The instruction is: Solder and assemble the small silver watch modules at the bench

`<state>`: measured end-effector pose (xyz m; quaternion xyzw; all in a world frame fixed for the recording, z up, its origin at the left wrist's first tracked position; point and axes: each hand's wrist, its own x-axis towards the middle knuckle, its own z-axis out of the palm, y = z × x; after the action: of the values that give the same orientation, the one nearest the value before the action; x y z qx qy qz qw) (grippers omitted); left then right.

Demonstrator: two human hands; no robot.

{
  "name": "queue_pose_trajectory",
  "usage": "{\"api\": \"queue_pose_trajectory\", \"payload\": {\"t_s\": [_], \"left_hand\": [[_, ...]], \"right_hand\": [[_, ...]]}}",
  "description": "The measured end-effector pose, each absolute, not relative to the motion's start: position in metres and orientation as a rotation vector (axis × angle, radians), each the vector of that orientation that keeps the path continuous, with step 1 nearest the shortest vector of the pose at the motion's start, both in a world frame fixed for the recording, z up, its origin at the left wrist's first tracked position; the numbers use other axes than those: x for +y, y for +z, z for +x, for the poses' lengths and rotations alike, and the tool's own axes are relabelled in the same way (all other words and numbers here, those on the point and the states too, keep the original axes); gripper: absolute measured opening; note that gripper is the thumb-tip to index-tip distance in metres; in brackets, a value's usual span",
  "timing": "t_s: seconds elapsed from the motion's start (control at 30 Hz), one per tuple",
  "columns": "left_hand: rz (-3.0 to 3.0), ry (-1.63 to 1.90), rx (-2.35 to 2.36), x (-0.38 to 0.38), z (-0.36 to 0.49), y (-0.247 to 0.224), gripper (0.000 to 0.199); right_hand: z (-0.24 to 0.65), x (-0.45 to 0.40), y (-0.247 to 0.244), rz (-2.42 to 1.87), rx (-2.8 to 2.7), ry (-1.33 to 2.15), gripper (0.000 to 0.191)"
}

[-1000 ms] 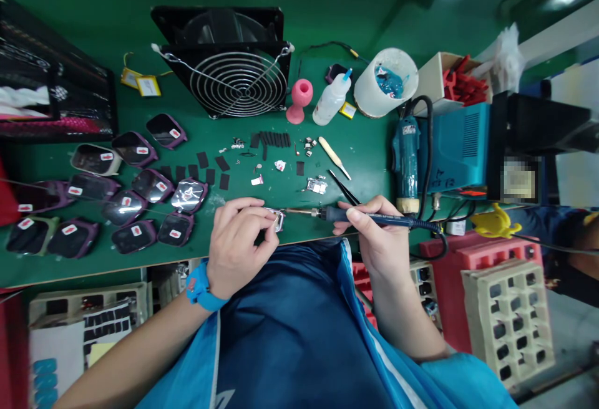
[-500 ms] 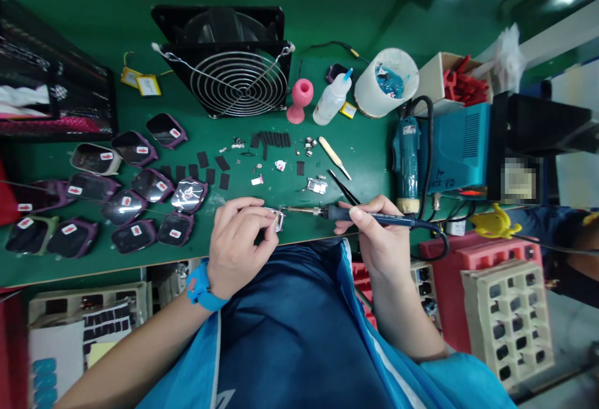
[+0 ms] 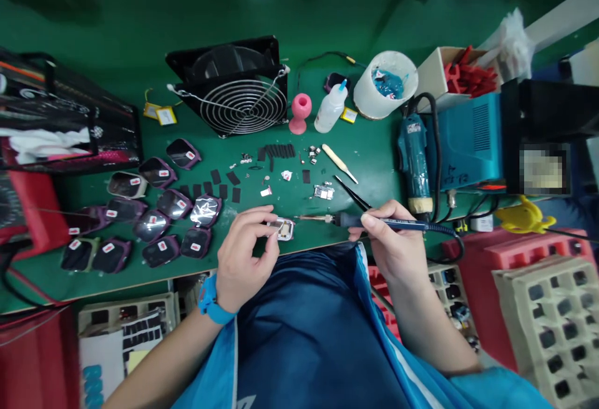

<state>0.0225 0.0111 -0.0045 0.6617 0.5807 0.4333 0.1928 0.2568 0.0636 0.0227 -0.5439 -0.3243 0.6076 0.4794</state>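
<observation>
The curled left hand (image 3: 247, 252) pinches a silvery, rounded case (image 3: 285, 229); the right hand (image 3: 395, 248) grips a slender soldering iron (image 3: 347, 219).

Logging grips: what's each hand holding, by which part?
Right hand: soldering iron, by its handle, and tweezers, rear end. Left hand: small open case, left edge.

Red arrows (image 3: 162, 245) on white stickers (image 3: 135, 181) across dark square screens (image 3: 152, 256), print on soldering iron (image 3: 397, 224) too small to read.

Soldering iron (image 3: 358, 219) in right hand (image 3: 397, 244)
</observation>
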Motion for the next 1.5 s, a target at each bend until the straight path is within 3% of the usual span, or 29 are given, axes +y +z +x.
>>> {"api": "queue_pose_trajectory", "payload": {"t_s": [1.5], "left_hand": [[1.989, 1.133, 1.653, 0.0154, 0.0267, -0.0056, 0.019]], "right_hand": [[0.2527, 0.0622, 0.0209, -1.377, -0.811, 1.459, 0.031]]}}
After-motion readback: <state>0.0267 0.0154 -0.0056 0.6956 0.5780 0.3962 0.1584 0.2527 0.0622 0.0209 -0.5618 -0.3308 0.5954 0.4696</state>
